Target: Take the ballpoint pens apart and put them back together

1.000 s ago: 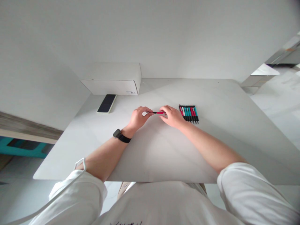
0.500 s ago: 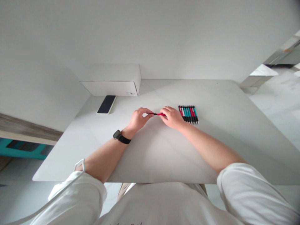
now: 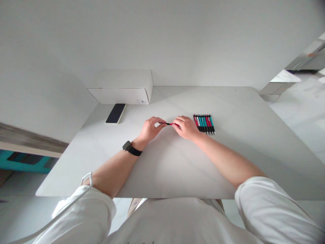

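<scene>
A red and black pen [image 3: 169, 124] lies level between my hands, over the middle of the white table. My left hand [image 3: 151, 128] pinches its black end between thumb and fingers. Around the red end, the fingers of my right hand [image 3: 186, 127] are closed, hiding part of the barrel. Just right of that hand, several pens [image 3: 204, 124] in red, white and teal with black grips lie side by side in a row. My right hand covers a little of the row's lower left corner.
A white box [image 3: 119, 96] stands at the back left against the wall. In front of it lies a phone [image 3: 116, 113] with a dark screen. The white table [image 3: 162, 169] ends at a front edge close to my body.
My right hand's fingers have shifted very slightly on the pen, and a bit less of the red barrel shows. Otherwise everything stays in place.
</scene>
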Demonstrator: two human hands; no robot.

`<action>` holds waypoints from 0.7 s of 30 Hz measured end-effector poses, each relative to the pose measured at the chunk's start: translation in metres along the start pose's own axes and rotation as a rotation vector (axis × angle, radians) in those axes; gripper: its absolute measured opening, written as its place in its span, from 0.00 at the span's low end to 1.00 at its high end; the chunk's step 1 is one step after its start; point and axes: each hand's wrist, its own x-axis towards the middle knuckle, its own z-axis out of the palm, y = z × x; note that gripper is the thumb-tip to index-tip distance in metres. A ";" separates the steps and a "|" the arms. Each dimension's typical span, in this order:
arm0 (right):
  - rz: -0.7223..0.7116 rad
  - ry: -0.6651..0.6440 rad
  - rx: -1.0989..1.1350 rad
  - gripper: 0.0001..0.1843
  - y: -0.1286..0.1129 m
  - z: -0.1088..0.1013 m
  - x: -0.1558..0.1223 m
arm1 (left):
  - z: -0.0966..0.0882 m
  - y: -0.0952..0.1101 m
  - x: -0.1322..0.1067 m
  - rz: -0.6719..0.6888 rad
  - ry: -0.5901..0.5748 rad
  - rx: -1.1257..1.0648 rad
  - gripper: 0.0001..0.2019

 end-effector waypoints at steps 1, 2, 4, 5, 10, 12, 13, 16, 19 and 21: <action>0.002 -0.010 -0.007 0.11 0.000 0.000 0.000 | 0.000 0.000 0.000 0.001 -0.001 0.002 0.07; 0.005 -0.015 -0.012 0.12 0.000 0.000 0.000 | 0.000 0.000 0.000 -0.001 -0.002 0.005 0.07; 0.012 -0.007 -0.010 0.11 0.001 0.000 0.000 | 0.000 0.001 0.000 -0.010 -0.006 0.009 0.07; 0.014 0.002 -0.002 0.09 0.001 0.000 0.000 | 0.000 0.001 0.000 -0.014 -0.009 0.008 0.07; 0.005 0.015 0.020 0.06 0.002 -0.001 0.000 | -0.001 0.001 0.000 -0.010 -0.019 0.000 0.07; -0.005 0.015 0.010 0.05 0.001 -0.001 0.000 | -0.002 0.001 0.000 -0.001 -0.015 -0.007 0.06; -0.010 0.011 0.005 0.06 0.001 -0.001 0.000 | -0.002 0.001 0.000 0.003 -0.013 -0.011 0.06; -0.012 -0.009 -0.010 0.10 0.001 0.000 0.000 | -0.001 0.002 0.000 0.008 -0.012 -0.016 0.06; 0.004 -0.009 -0.008 0.09 0.002 0.002 0.000 | -0.002 0.003 0.000 -0.004 -0.012 -0.010 0.07; 0.004 -0.002 0.003 0.08 0.003 0.002 0.000 | -0.002 0.003 0.000 -0.018 -0.014 -0.007 0.07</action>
